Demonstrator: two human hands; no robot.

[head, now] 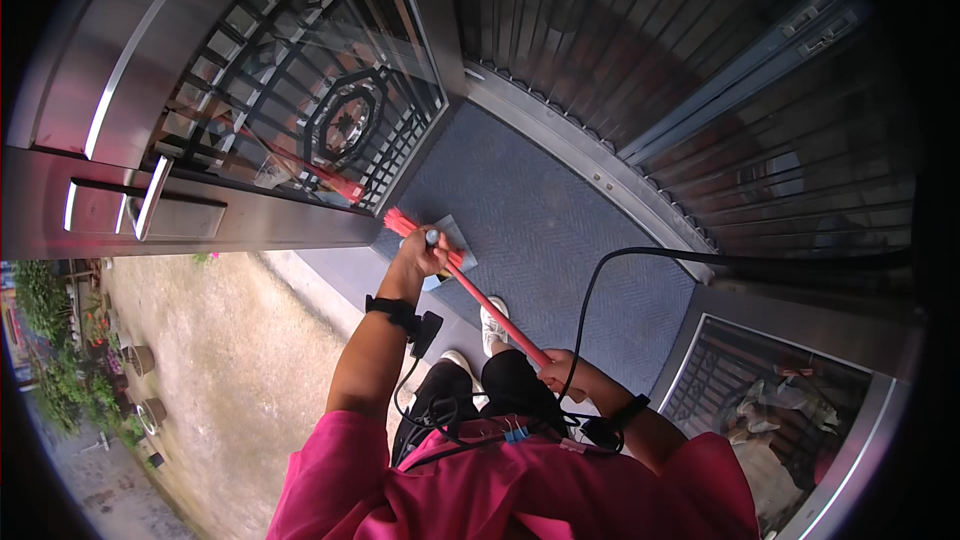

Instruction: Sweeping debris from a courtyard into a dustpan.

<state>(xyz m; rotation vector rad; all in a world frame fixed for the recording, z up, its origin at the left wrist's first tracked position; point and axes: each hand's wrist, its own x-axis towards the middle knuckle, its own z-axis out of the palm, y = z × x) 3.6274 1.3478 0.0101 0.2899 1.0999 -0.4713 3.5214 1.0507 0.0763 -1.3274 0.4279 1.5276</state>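
My left hand is closed around the upright handle of a dustpan, whose grey end shows above the fist. Below that hand, the dustpan rests over the edge of a dark blue-grey ribbed mat. My right hand grips the red handle of a broom near my waist. The handle runs forward under my left hand, and red bristles show beyond it, by the foot of the glazed door. My left hand hides part of the broom head and the pan.
A metal door with a lever handle and grille stands at the left. Sliding doors with a metal sill track border the mat. Another glazed door panel is at lower right. Potted plants stand outside. A black cable hangs across the view.
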